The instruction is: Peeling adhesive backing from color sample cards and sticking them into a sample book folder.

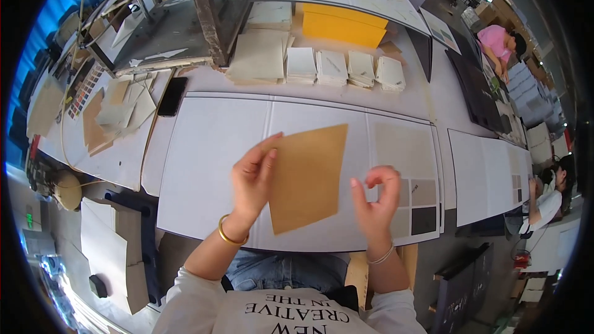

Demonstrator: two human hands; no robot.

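Observation:
A tan rectangular sheet (310, 178) is pinched at its left edge by the thumb and fingers of my left hand (252, 176). The sheet is tilted, above a large white folding board (207, 161) with vertical creases. To the right of the sheet, my right hand (377, 204) is apart from it, thumb and curled fingers separated, with nothing visible between them. Beneath that hand, the board's right panel carries a pale beige sheet (402, 145) above several grey and beige sample squares, one of them a dark square (424, 220).
Beyond the board stand several small stacks of cards (332, 67), a pile of cream sheets (257, 55) and a yellow box (343, 25). A black phone (172, 96) lies at the left. Two people work on the right, one in a pink shirt (496, 42), near another white board (486, 176).

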